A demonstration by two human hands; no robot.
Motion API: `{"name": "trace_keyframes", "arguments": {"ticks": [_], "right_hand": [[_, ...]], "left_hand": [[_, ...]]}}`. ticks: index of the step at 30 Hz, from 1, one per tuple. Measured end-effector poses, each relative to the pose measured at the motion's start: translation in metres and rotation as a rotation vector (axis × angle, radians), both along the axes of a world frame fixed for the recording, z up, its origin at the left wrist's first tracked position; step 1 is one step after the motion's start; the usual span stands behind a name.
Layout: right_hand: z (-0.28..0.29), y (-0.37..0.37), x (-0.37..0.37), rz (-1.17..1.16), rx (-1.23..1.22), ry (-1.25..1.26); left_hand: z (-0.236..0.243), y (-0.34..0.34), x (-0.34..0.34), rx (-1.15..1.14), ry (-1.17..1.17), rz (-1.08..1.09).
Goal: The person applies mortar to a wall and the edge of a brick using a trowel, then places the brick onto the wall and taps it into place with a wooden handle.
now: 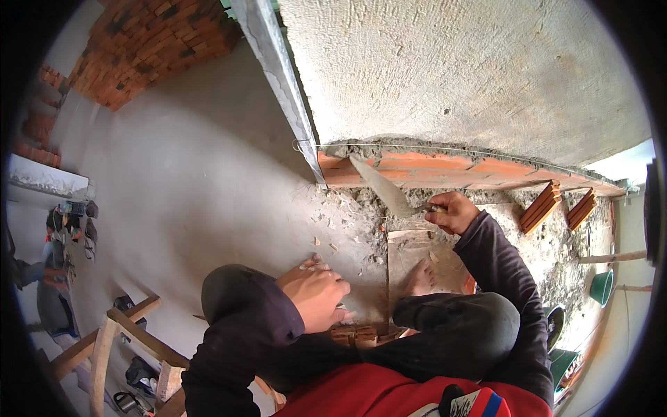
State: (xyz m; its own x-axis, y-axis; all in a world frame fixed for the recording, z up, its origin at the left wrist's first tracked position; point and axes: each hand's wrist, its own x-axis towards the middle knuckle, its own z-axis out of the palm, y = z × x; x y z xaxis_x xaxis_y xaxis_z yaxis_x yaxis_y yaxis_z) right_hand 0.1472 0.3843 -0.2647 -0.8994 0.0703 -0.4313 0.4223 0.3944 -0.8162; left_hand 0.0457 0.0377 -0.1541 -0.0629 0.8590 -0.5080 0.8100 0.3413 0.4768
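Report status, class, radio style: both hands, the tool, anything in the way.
Right hand gripping trowel. Trowel tip over left end of brick course, in this view. Left hand curled, contents unclear. String line close beyond tip.

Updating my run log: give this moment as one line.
right hand: grips trowel; trowel: tip toward brick row; left hand: by left knee

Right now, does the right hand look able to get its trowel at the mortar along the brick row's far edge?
Probably yes: the right hand grips the trowel, its blade overlapping the brick row in view, with no obstacle seen between. The string along the mortar might need care.
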Motion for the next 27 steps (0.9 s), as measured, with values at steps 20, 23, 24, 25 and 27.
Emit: {"name": "trace_keyframes", "arguments": {"ticks": [20, 23, 24, 25, 27], "right_hand": [[0.03, -0.034, 0.023, 0.058, 0.698, 0.244], [0.028, -0.034, 0.022, 0.005, 0.787, 0.225], [0.028, -0.032, 0.022, -0.03, 0.778, 0.223], [0.03, -0.029, 0.024, -0.045, 0.787, 0.205], [0.039, -0.024, 0.028, -0.016, 0.766, 0.226]], "left_hand": [[0.004, -0.005, 0.001, 0.068, 0.012, 0.005], [0.003, -0.007, 0.002, 0.045, -0.022, 0.03], [0.003, -0.008, 0.002, 0.053, -0.014, 0.031], [0.003, -0.009, 0.002, 0.063, -0.005, 0.032], [0.003, -0.011, 0.002, 0.077, -0.001, 0.032]]}}
